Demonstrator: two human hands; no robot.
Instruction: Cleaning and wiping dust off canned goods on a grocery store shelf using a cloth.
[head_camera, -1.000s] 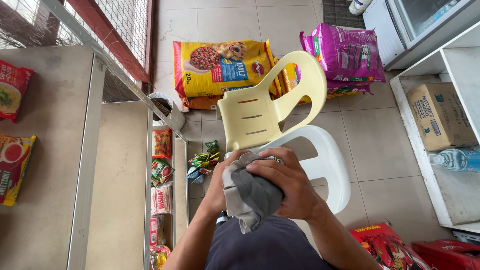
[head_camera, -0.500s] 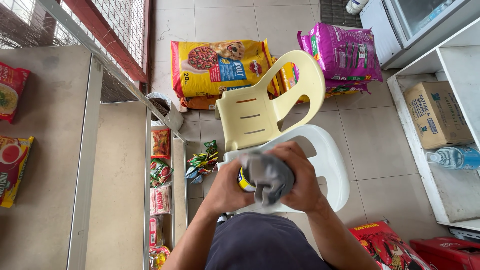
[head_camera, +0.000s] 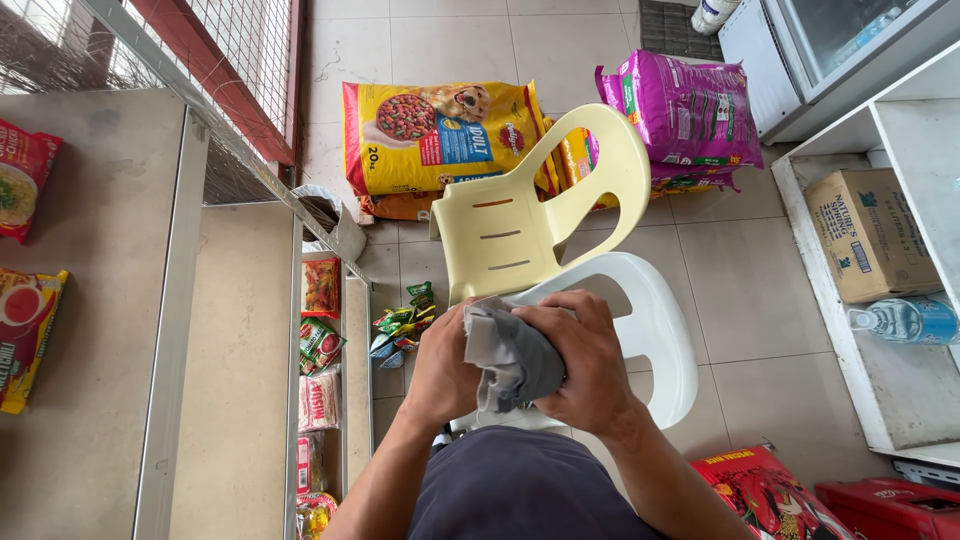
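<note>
Far left of the grip, noodle packets (head_camera: 25, 340) lie on a counter (head_camera: 110, 300). Nearer, snack packs (head_camera: 320, 345) fill a low shelf. The left hand (head_camera: 440, 375) and right hand (head_camera: 585, 365) are both closed around a bunched grey cloth (head_camera: 510, 355), pressed between them. Just beyond the grip stand a yellow chair (head_camera: 520, 220) and a white chair (head_camera: 660, 340); a cardboard box (head_camera: 870, 235) sits far right.

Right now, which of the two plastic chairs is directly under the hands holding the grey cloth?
The white chair. Its seat lies right beneath both hands and the grey cloth, while the pale yellow chair stands farther off, nearer the pet food bags.
</note>
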